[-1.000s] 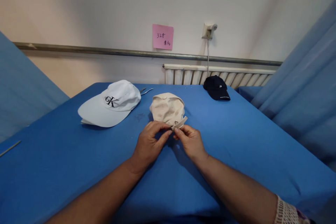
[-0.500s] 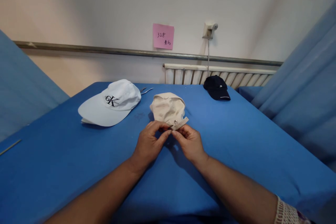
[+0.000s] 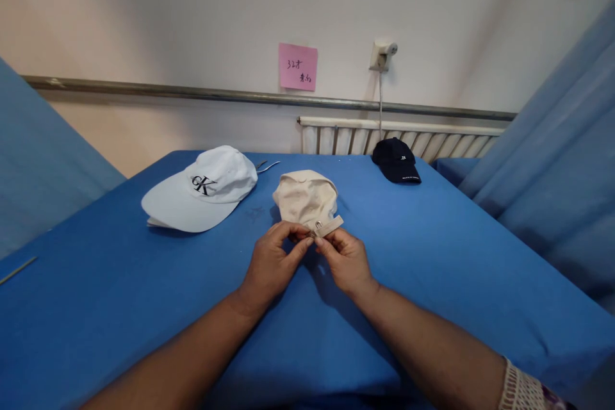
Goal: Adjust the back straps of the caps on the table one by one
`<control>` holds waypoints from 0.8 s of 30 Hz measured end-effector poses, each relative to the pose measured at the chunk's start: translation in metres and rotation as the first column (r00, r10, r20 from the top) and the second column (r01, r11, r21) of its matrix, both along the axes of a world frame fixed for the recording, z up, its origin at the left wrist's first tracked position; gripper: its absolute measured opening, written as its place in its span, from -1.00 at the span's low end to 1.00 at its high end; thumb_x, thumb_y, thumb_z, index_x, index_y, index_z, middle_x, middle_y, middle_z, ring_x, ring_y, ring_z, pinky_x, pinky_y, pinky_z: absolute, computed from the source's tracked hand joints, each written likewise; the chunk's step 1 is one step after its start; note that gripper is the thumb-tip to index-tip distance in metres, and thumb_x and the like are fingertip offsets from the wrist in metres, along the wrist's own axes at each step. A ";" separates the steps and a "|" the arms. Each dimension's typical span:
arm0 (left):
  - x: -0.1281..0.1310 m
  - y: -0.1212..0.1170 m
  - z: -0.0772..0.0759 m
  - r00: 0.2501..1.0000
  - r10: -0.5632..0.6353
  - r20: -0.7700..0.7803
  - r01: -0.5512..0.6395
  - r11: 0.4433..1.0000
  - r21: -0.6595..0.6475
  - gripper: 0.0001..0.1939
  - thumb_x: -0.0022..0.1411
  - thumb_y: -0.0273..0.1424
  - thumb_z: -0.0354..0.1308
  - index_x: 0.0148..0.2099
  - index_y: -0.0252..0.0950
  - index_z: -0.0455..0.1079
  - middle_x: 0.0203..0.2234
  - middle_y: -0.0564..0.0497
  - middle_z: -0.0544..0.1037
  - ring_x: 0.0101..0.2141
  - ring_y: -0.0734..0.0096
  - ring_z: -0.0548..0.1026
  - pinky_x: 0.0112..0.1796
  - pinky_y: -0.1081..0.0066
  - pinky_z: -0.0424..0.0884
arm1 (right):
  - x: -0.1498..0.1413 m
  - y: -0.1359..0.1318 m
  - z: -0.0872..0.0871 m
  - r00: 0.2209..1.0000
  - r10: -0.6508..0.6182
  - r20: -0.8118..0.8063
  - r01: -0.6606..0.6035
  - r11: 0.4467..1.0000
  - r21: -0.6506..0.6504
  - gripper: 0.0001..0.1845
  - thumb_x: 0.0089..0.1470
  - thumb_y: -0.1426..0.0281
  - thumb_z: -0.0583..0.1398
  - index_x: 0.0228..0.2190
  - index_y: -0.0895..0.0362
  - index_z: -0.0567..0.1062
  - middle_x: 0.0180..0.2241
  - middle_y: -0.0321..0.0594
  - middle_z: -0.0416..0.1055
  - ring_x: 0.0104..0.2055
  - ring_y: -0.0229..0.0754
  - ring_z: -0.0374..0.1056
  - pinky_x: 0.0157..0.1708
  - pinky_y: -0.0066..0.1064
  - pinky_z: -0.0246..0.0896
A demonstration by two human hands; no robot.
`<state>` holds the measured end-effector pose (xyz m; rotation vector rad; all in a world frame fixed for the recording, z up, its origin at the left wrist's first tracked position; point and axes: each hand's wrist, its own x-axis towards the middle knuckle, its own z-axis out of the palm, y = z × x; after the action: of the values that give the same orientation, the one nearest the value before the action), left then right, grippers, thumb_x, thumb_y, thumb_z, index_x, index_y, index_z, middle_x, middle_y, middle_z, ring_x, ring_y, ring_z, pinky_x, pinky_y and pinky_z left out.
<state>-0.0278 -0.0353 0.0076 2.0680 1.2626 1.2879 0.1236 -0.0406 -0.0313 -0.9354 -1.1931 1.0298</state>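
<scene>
A beige cap lies on the blue-covered table in front of me, its back strap toward me. A small metal buckle shows by the strap. With thumb and fingers my left hand pinches the cap's back edge near the buckle. From the other side, my right hand pinches the strap just below its loose end, which sticks out to the right above my fingers. The two thumb tips nearly meet. My fingers hide part of the buckle and strap.
White caps, apparently stacked, lie at the left with a black logo, a thin metal tool behind them. A dark cap sits at the back right. A thin stick lies far left. Blue curtains hang at both sides.
The strap's loose end has tilted slightly and the buckle has shifted a little to the left. Both hands keep their pinch in almost the same place.
</scene>
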 end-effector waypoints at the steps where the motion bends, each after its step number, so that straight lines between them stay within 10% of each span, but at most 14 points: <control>1: 0.000 0.000 0.000 1.000 -0.003 -0.001 0.003 1.000 -0.003 -0.91 0.18 -0.37 0.22 -0.23 -0.23 0.47 -0.38 0.05 0.56 -0.34 0.36 0.52 -0.24 0.34 0.44 | 0.000 0.000 0.000 1.000 -0.002 0.008 0.002 1.000 0.003 -0.84 0.06 0.31 0.25 -0.45 0.15 0.55 -0.46 -0.26 0.45 -0.40 -0.24 0.32 -0.35 -0.40 0.24; 15: 0.002 0.004 0.002 0.994 -0.101 0.051 0.102 0.994 -0.032 -0.79 0.14 -0.36 0.25 -0.13 -0.21 0.52 -0.21 -0.04 0.50 -0.17 0.30 0.48 -0.09 0.26 0.43 | 0.001 0.000 0.002 0.932 -0.081 0.353 0.017 0.983 0.182 -0.83 0.04 0.46 0.18 -0.40 0.04 0.58 -0.39 -0.25 0.46 -0.35 -0.18 0.34 -0.27 -0.35 0.23; 24: -0.003 0.011 0.003 0.924 -0.062 0.377 0.179 0.941 -0.286 -0.81 0.16 -0.22 0.24 -0.33 -0.24 0.48 -0.33 -0.04 0.57 -0.29 0.28 0.51 -0.19 0.24 0.48 | 0.000 0.004 0.006 0.978 0.091 -0.186 -0.122 0.980 -0.160 -0.73 -0.05 0.18 0.32 -0.40 0.13 0.57 -0.50 -0.28 0.44 -0.44 -0.25 0.30 -0.40 -0.40 0.20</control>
<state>-0.0312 -0.0247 0.0110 1.5705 1.0713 1.2463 0.1237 -0.0370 -0.0258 -0.8976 -1.0267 1.2907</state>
